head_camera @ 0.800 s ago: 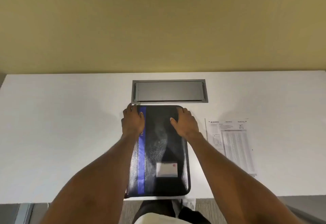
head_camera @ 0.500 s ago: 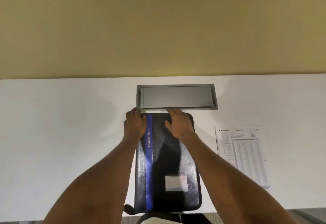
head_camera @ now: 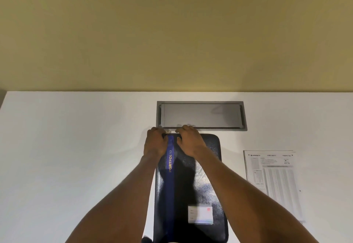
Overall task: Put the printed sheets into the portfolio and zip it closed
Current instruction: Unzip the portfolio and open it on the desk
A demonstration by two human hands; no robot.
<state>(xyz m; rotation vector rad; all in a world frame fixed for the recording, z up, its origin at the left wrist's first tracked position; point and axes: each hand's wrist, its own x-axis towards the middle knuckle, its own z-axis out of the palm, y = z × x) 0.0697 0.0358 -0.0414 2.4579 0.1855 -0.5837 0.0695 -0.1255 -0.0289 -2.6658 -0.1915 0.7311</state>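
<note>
Head view shows both hands, left hand and right hand, pinching the closed portfolio at its far edge, probably seeking the zip, while printed sheets wait right on the worktop.

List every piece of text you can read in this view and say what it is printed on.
"PORTFOLIO": gold letters running lengthwise on the blue stripe of the black portfolio.
White card on the portfolio's cover: faint lines and a red mark, too blurred to read.
Printed sheets on the table: a heading, small print and columns, all too small to read.
</note>
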